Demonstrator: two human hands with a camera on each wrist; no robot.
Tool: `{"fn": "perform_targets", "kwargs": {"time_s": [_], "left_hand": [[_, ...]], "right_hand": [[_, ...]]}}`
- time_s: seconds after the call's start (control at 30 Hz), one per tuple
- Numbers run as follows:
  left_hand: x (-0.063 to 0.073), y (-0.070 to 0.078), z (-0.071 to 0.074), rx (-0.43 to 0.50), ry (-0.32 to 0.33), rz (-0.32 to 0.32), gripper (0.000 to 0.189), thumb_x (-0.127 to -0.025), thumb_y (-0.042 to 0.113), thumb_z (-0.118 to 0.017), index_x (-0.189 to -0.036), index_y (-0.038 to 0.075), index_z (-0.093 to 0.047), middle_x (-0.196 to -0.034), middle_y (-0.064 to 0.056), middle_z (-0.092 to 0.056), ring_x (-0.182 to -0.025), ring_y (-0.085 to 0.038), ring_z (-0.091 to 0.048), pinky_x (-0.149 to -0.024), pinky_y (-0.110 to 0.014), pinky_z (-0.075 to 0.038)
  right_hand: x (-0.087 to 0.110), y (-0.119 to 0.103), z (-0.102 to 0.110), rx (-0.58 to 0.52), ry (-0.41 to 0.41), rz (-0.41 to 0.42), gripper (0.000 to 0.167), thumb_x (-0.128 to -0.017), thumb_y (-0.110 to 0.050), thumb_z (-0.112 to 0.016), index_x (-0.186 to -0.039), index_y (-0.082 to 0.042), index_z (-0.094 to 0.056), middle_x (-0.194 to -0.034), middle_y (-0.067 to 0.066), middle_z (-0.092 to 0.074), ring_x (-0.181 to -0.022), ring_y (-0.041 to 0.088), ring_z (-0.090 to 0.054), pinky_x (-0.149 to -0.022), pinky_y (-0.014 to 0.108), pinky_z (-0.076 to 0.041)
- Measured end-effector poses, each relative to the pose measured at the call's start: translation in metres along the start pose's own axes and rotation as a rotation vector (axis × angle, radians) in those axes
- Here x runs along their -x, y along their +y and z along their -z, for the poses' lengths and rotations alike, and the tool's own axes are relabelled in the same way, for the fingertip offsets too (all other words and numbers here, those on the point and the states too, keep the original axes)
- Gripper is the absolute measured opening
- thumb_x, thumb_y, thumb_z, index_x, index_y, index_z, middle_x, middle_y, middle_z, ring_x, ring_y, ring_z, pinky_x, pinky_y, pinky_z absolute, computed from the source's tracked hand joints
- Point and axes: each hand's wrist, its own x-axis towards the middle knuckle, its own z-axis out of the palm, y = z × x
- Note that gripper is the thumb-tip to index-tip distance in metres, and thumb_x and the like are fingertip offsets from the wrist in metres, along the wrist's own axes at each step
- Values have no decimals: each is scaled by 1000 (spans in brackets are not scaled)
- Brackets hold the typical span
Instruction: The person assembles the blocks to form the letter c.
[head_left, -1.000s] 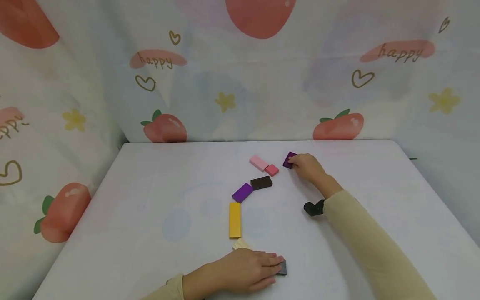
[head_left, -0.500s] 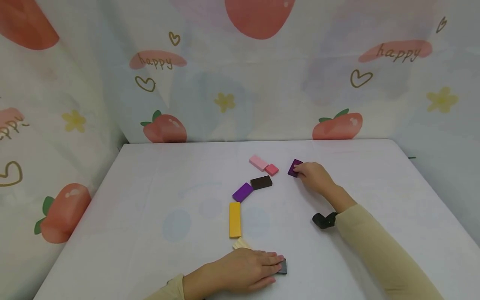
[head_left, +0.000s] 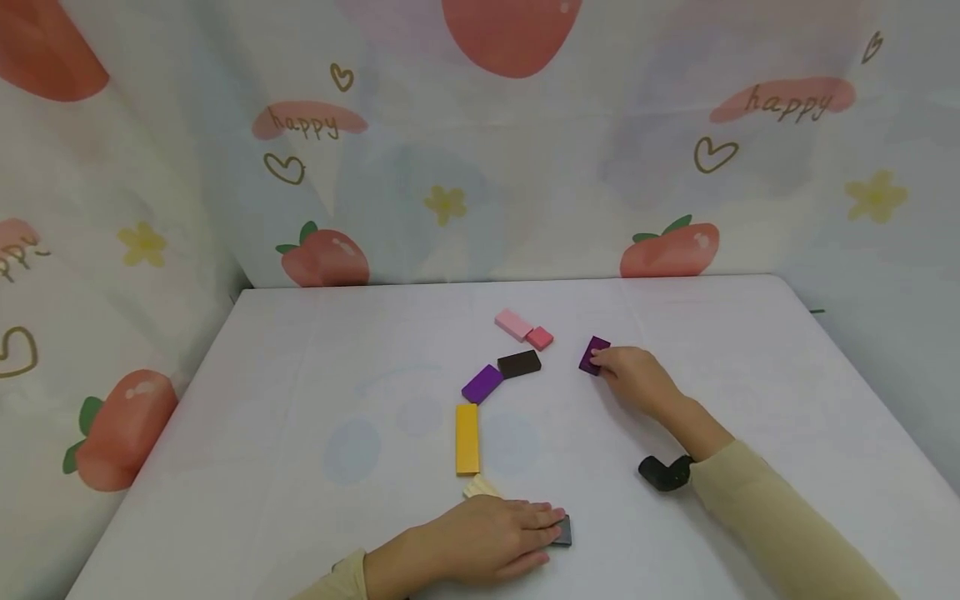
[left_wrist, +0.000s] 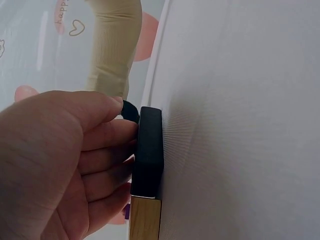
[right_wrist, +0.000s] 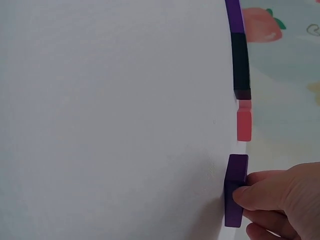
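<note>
My right hand [head_left: 641, 379] pinches a dark purple block [head_left: 588, 363] between thumb and fingers, right of the row of blocks. In the right wrist view the thumb lies across the face of the purple block [right_wrist: 236, 167], which stands close to the tabletop. My left hand [head_left: 487, 537] rests flat near the front, fingertips over a dark grey block [head_left: 564, 533]. From the left wrist, its loosely bent fingers meet the side of the dark block [left_wrist: 150, 145], with a wood-coloured block [left_wrist: 145, 217] just beside it. A cream ridged block [head_left: 480, 486] shows partly behind that hand.
A curved line of blocks runs back from the left hand: yellow [head_left: 467, 440], purple [head_left: 482, 384] and dark brown [head_left: 519, 364]. Beyond lie a coral block [head_left: 540, 337] and a light pink block [head_left: 513, 325]. A black wrist device [head_left: 664, 473] sits at the right cuff.
My right hand has moved toward me and slightly right, carrying the dark purple block away from the table's far edge. The left hand stays where it was.
</note>
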Motion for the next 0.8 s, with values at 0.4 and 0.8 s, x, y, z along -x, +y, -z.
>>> {"fn": "perform_targets", "kwargs": {"time_s": [0.4,0.8], "left_hand": [[0,0,1,-1,-13,2,41,-100,33,-36,-134,14,-50,-139,5,-42,-126,0,-34,-99,-13,-26],[0,1,1,0,6,11,41,-100,33,-37,-133,13,-51,-139,5,-42,-125,0,-35,-99,-13,-26]], "right_hand": [[17,-11,-1,-25,23,-8,25,-79,6,-65,-104,6,-67,-100,20,-66,-97,37,-60,-84,49,-46],[39,-28,-1,-40,55,-15,23,-77,7,-68,-100,6,-68,-98,20,-66,-94,35,-62,-82,48,-48]]}}
